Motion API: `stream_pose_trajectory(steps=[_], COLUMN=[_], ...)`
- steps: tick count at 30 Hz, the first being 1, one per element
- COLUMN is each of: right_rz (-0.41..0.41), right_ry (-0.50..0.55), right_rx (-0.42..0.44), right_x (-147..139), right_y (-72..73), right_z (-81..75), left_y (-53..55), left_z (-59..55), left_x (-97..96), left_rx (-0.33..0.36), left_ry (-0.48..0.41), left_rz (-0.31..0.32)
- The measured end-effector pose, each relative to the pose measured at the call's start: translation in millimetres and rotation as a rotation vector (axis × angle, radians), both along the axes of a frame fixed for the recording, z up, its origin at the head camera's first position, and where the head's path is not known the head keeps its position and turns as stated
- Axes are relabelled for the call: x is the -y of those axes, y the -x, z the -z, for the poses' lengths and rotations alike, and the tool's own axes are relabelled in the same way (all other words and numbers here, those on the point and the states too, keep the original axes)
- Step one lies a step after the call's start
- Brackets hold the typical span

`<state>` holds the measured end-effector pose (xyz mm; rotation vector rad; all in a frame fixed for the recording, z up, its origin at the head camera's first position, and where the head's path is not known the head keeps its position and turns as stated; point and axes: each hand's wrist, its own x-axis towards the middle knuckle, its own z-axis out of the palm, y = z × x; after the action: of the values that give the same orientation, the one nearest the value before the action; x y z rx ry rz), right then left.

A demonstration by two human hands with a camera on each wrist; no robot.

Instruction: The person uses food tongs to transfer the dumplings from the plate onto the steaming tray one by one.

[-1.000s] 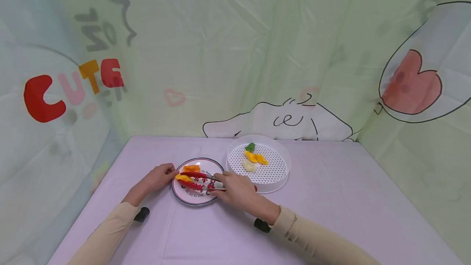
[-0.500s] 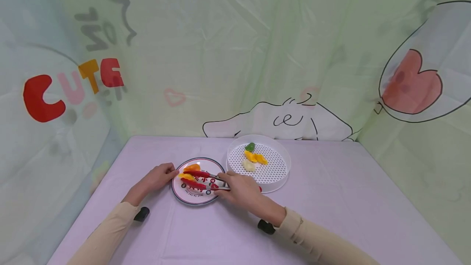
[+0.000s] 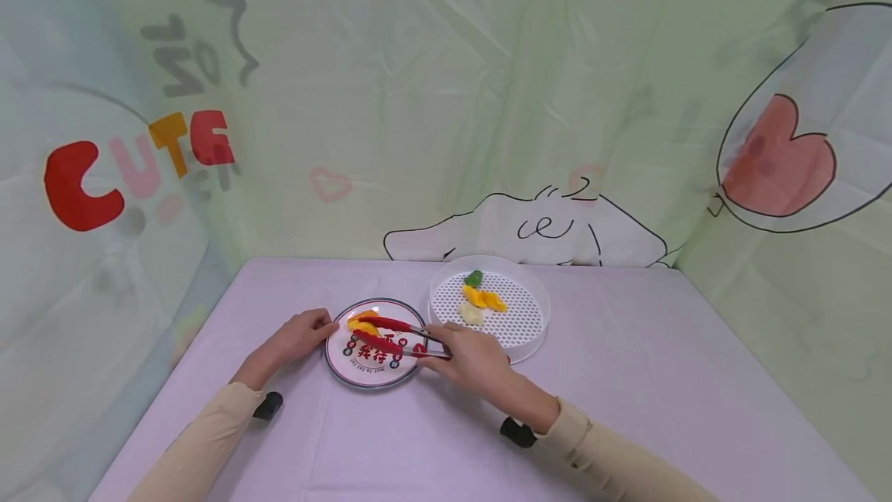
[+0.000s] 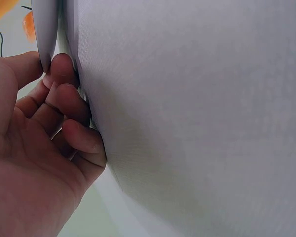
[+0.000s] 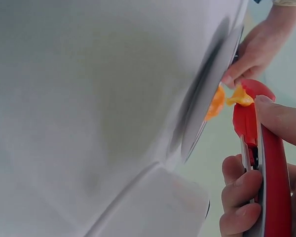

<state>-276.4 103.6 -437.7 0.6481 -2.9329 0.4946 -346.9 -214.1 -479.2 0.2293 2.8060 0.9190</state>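
My left hand (image 3: 302, 333) pinches the left rim of a round printed plate (image 3: 341, 366); in the left wrist view the plate edge (image 4: 46, 29) lies between thumb and forefinger. My right hand (image 3: 477, 359) grips metal tongs (image 3: 387, 323) with red tips and red handles. Between the tips is a yellow dumpling-shaped piece (image 5: 241, 97), held over the plate's upper left part. An orange piece (image 5: 215, 103) rests on the plate, mostly covered by the yellow one in the head view.
Behind and right of the plate stands a round white steamer tray (image 3: 526, 331) with a perforated floor. In it lie a green piece (image 3: 474, 279), two yellow pieces (image 3: 484, 299) and a cream one (image 3: 471, 314). A printed curtain (image 3: 446, 99) surrounds the lilac-covered table (image 3: 627, 362).
My right hand has shifted to the right, and the tongs have carried the yellow piece rightward and slightly back, away from the plate's left rim. The left hand has stayed on the rim.
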Motion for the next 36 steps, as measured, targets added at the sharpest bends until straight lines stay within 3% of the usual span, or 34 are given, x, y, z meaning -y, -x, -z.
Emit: stream_pose_trajectory(steps=[8,25,36], right_rz=[0.068,0.184,0.233], right_ry=[0.023,0.040,0.040], right_rx=[-0.004,-0.118,-0.083], right_x=[-13.2,-57.5,-88.2], right_y=[-2.1,0.2,6.0], right_z=[-8.0,-25.1,-25.2], left_y=[0.8,-2.6,-0.1], left_z=[1.6,-1.8,0.1], left_x=[0.6,-2.0,-1.3], left_rx=[0.008,-0.002,0.008], left_ry=[0.005,-0.003,-0.004], left_rz=[-0.008,-0.006,-0.006])
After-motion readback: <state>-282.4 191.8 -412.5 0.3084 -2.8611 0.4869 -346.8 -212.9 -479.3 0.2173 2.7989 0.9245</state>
